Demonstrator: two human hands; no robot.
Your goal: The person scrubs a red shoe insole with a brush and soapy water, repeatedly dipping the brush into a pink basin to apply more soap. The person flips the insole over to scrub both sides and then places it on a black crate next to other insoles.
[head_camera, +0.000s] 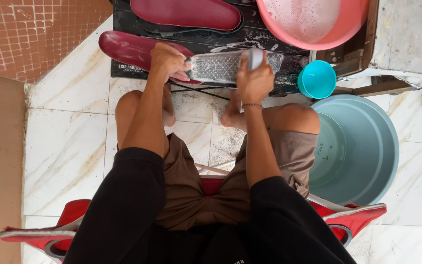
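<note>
A shoe point(221, 66) lies sole-up on a black mat point(264, 36), its pale grey patterned sole wet and soapy. My left hand point(169, 61) grips its heel end and holds it steady. My right hand point(254, 78) is closed on a small whitish brush point(255, 57) pressed against the sole near the toe end. Two dark red insoles lie on the mat, one point(133, 49) partly under my left hand and the other point(186, 13) farther back. I sit on a red folding chair point(352, 217) with bare knees apart.
A pink basin point(313, 24) of foamy water stands at the back right. A small teal cup point(317, 79) sits beside a large grey-blue basin point(357, 146) at my right knee. White marble-look tiles cover the floor; a red mosaic wall point(30, 34) is at left.
</note>
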